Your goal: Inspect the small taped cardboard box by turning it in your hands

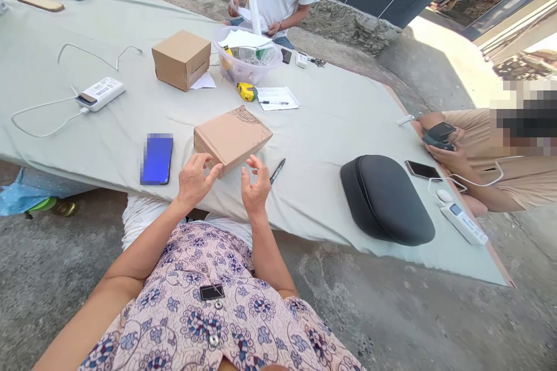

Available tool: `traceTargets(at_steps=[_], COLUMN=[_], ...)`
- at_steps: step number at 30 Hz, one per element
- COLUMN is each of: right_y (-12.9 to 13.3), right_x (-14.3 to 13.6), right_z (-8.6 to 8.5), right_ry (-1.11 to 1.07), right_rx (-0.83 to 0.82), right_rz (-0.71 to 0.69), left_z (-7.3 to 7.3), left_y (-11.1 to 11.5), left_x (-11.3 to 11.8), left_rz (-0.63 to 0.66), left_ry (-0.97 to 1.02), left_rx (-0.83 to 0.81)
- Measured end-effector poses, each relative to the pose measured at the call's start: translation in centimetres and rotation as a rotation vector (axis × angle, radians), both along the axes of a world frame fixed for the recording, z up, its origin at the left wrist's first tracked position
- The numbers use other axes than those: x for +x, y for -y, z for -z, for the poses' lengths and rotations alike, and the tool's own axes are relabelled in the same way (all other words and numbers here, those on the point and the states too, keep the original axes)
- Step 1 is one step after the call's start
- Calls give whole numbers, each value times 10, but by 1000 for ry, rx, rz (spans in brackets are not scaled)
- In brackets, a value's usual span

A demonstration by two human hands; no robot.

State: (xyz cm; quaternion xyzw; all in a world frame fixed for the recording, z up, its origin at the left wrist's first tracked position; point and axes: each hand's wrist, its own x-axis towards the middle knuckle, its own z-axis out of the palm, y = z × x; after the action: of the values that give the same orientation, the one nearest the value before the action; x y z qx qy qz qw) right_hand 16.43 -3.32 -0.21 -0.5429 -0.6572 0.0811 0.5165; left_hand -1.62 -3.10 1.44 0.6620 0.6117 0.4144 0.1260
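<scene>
A closed cardboard box (230, 133) with dark line drawing at its far corner lies on the table in front of me. Beside its near left corner is my left hand (196, 181), fingers apart and holding nothing; whether the fingertips touch the cardboard I cannot tell. My right hand (256, 184) is raised near the box's right front side, its fingers parted and curved, with nothing in them. A black marker pen (277, 171) lies just right of that hand. To the left of my left hand rests a phone (156, 159) with a blue screen.
Farther back stand a second cardboard box (180, 59) and a plastic basket (248, 72) of papers and bottles. A yellow tape measure (247, 91) and notepad (278, 98) lie nearer. A black case (387, 200) is at right, a cabled power bank (101, 94) at left. Two people sit around the table.
</scene>
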Motion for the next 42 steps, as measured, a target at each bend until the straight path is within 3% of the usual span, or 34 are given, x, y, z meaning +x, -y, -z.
traceTargets(at_steps=[3, 6, 11, 15, 21, 25, 30, 37, 42], right_y=[-18, -26, -27, -37, -63, -72, -62, -20, 7], right_x=[13, 8, -6, 7, 40, 56, 58, 33, 25], right_z=[-6, -5, 3, 6, 11, 9, 0, -6, -2], right_ry=[179, 318, 327, 325, 148, -135, -377, -314, -253], right_rx=[-5, -69, -130, -168, -175, -220, -311, -290, -256], right_rz=[46, 20, 51, 34, 159, 159, 128, 93, 59], left_z=[6, 14, 26, 26, 21, 18, 13, 9, 5], left_y=[0, -1, -4, -6, -7, -9, -14, -20, -16], left_x=[4, 11, 16, 17, 14, 4, -15, -25, -14], left_rz=[10, 49, 130, 101, 62, 103, 146, -87, -119], left_ry=[-60, -144, -202, -185, -137, -85, 21, 118, 52], left_rx=[118, 207, 214, 190, 184, 176, 129, 88, 40])
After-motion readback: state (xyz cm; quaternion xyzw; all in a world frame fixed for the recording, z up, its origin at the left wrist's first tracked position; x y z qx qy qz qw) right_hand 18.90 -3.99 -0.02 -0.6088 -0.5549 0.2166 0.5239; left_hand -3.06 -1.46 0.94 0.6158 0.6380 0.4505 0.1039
